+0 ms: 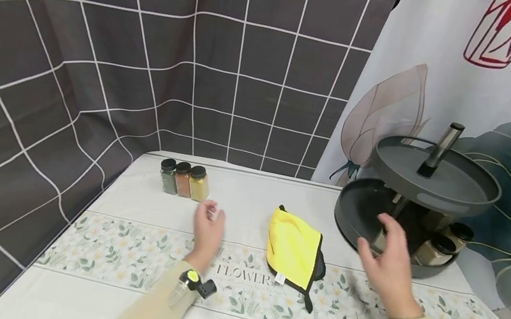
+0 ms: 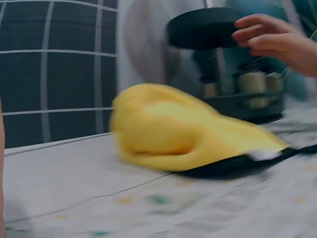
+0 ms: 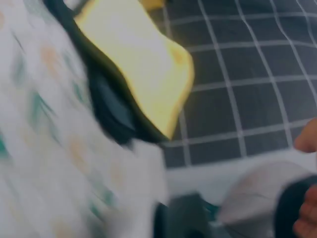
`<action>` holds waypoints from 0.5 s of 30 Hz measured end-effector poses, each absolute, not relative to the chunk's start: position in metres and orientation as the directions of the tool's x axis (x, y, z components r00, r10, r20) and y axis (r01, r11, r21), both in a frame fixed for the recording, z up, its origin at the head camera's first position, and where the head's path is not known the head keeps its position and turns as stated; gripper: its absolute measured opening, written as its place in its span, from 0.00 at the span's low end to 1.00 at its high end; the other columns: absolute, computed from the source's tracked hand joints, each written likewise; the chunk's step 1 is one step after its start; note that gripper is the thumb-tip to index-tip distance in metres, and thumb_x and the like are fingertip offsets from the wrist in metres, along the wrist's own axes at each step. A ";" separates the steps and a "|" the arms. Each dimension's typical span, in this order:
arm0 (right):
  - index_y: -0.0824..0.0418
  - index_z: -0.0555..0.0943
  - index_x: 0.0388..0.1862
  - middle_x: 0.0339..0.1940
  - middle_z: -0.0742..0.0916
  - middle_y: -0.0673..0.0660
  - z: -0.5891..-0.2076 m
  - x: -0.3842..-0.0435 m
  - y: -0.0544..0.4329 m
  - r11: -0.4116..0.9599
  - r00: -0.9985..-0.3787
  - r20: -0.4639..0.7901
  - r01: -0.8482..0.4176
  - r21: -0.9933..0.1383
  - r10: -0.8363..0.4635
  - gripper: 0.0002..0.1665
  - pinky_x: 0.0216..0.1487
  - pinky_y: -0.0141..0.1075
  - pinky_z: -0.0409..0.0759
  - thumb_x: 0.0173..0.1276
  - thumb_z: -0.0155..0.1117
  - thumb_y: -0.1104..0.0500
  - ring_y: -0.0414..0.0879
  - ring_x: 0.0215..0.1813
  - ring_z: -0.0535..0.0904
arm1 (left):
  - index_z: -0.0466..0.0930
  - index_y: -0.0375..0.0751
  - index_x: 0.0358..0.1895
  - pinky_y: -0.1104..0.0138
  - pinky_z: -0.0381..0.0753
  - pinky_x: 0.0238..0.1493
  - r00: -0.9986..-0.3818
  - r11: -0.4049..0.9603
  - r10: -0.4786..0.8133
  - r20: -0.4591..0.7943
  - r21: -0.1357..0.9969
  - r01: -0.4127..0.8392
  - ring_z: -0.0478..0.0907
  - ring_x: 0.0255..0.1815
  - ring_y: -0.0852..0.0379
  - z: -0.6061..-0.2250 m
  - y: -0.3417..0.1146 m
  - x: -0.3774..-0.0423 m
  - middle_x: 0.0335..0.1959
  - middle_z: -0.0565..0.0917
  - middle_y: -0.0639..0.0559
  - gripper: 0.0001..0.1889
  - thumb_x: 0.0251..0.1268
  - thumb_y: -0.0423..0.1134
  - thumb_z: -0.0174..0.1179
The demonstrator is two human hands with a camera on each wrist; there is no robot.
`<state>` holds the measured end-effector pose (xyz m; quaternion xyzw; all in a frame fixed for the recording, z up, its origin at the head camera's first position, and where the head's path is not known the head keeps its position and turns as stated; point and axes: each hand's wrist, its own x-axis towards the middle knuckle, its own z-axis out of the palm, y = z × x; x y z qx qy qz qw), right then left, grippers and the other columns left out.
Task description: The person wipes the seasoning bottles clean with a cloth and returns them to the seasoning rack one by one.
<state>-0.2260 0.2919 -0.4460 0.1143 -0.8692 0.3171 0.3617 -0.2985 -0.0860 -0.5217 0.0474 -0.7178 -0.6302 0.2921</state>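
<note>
A yellow cloth [image 1: 291, 247] with black edging is laid on the bench [image 1: 239, 201] between the left hand [image 1: 208, 234], whose empty fingers are loosely curled near three black-lidded jars [image 1: 183, 185], and the right hand [image 1: 391, 271], whose empty fingers and thumb are held wide before a two-tier tray [image 1: 462, 182].

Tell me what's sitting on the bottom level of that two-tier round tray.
Black-lidded jars stand toward the right of the lower tier. The upper tier and right hand hide parts of it, so the full count can't be seen.
</note>
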 end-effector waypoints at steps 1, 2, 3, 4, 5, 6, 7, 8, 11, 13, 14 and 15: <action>0.68 0.68 0.71 0.69 0.72 0.71 -0.453 -0.228 0.285 0.763 -0.677 0.736 -0.477 -0.437 -0.001 0.39 0.73 0.47 0.67 0.59 0.69 0.69 0.67 0.69 0.68 | 0.72 0.31 0.53 0.62 0.71 0.47 -0.793 0.208 -0.491 0.359 0.933 0.293 0.68 0.44 0.51 -0.521 -0.098 -0.304 0.46 0.74 0.42 0.17 0.61 0.28 0.61; 0.69 0.70 0.69 0.68 0.74 0.70 -0.459 -0.230 0.278 0.745 -0.652 0.758 -0.518 -0.421 -0.026 0.38 0.74 0.39 0.65 0.59 0.69 0.70 0.64 0.69 0.69 | 0.70 0.31 0.56 0.60 0.70 0.50 -0.764 0.211 -0.541 0.351 0.936 0.280 0.67 0.47 0.49 -0.519 -0.112 -0.311 0.50 0.72 0.41 0.20 0.61 0.28 0.62; 0.70 0.71 0.67 0.67 0.75 0.69 -0.466 -0.231 0.272 0.728 -0.630 0.775 -0.552 -0.407 -0.044 0.36 0.74 0.32 0.63 0.57 0.68 0.71 0.61 0.69 0.69 | 0.68 0.33 0.59 0.57 0.69 0.53 -0.740 0.214 -0.583 0.336 0.942 0.259 0.67 0.51 0.48 -0.518 -0.129 -0.318 0.54 0.70 0.40 0.23 0.60 0.29 0.63; 0.70 0.72 0.65 0.67 0.76 0.68 -0.472 -0.232 0.267 0.706 -0.612 0.789 -0.585 -0.400 -0.060 0.35 0.73 0.26 0.60 0.57 0.67 0.72 0.57 0.70 0.70 | 0.66 0.35 0.62 0.56 0.69 0.57 -0.723 0.219 -0.610 0.324 0.946 0.240 0.66 0.54 0.46 -0.517 -0.147 -0.326 0.58 0.68 0.40 0.27 0.60 0.30 0.63; 0.70 0.73 0.64 0.66 0.76 0.67 -0.478 -0.232 0.264 0.687 -0.602 0.795 -0.609 -0.397 -0.075 0.33 0.72 0.24 0.60 0.57 0.67 0.72 0.54 0.70 0.70 | 0.63 0.37 0.65 0.55 0.68 0.60 -0.713 0.222 -0.626 0.315 0.949 0.224 0.65 0.57 0.45 -0.516 -0.166 -0.333 0.62 0.65 0.40 0.31 0.59 0.29 0.64; 0.70 0.74 0.63 0.65 0.77 0.67 -0.482 -0.231 0.261 0.670 -0.596 0.798 -0.626 -0.399 -0.082 0.32 0.72 0.23 0.60 0.57 0.66 0.73 0.50 0.70 0.70 | 0.59 0.39 0.69 0.53 0.67 0.65 -0.725 0.212 -0.622 0.295 0.955 0.207 0.63 0.62 0.43 -0.514 -0.184 -0.341 0.66 0.62 0.41 0.35 0.59 0.28 0.64; 0.70 0.74 0.62 0.64 0.78 0.67 -0.485 -0.230 0.258 0.656 -0.590 0.803 -0.640 -0.400 -0.084 0.31 0.72 0.23 0.61 0.56 0.66 0.73 0.47 0.70 0.70 | 0.55 0.42 0.73 0.52 0.64 0.70 -0.757 0.201 -0.596 0.267 0.963 0.182 0.61 0.67 0.42 -0.511 -0.202 -0.348 0.70 0.59 0.41 0.39 0.59 0.28 0.64; 0.71 0.75 0.61 0.63 0.78 0.67 -0.488 -0.230 0.257 0.640 -0.579 0.811 -0.655 -0.402 -0.083 0.31 0.72 0.24 0.62 0.56 0.65 0.74 0.45 0.69 0.71 | 0.50 0.44 0.76 0.51 0.61 0.74 -0.803 0.190 -0.547 0.238 0.969 0.158 0.57 0.71 0.40 -0.508 -0.218 -0.355 0.74 0.54 0.41 0.43 0.59 0.27 0.63; 0.70 0.75 0.59 0.61 0.79 0.66 -0.491 -0.230 0.256 0.612 -0.577 0.814 -0.668 -0.422 -0.068 0.30 0.71 0.24 0.65 0.54 0.66 0.77 0.42 0.68 0.71 | 0.33 0.48 0.81 0.47 0.49 0.80 -0.946 0.162 -0.294 0.136 0.983 0.091 0.44 0.81 0.37 -0.498 -0.256 -0.371 0.82 0.43 0.38 0.50 0.64 0.23 0.57; 0.71 0.76 0.58 0.59 0.80 0.66 -0.493 -0.231 0.257 0.594 -0.588 0.808 -0.667 -0.450 -0.048 0.31 0.69 0.24 0.67 0.53 0.66 0.79 0.42 0.65 0.72 | 0.28 0.49 0.82 0.47 0.46 0.81 -0.987 0.179 -0.148 0.063 0.983 0.036 0.41 0.82 0.37 -0.493 -0.269 -0.378 0.83 0.42 0.37 0.50 0.68 0.23 0.53; 0.71 0.75 0.59 0.58 0.80 0.66 -0.494 -0.231 0.258 0.589 -0.601 0.798 -0.659 -0.467 -0.039 0.31 0.67 0.23 0.67 0.53 0.66 0.80 0.41 0.64 0.73 | 0.28 0.47 0.82 0.46 0.47 0.80 -0.994 0.201 -0.101 0.038 0.979 0.017 0.41 0.82 0.36 -0.491 -0.273 -0.380 0.82 0.43 0.36 0.49 0.70 0.24 0.53; 0.71 0.75 0.59 0.57 0.80 0.66 -0.496 -0.231 0.258 0.583 -0.617 0.786 -0.650 -0.487 -0.031 0.31 0.66 0.22 0.68 0.54 0.66 0.81 0.41 0.63 0.73 | 0.30 0.46 0.82 0.46 0.49 0.80 -0.997 0.233 -0.071 0.015 0.972 -0.002 0.43 0.81 0.36 -0.491 -0.277 -0.383 0.82 0.45 0.35 0.47 0.72 0.26 0.53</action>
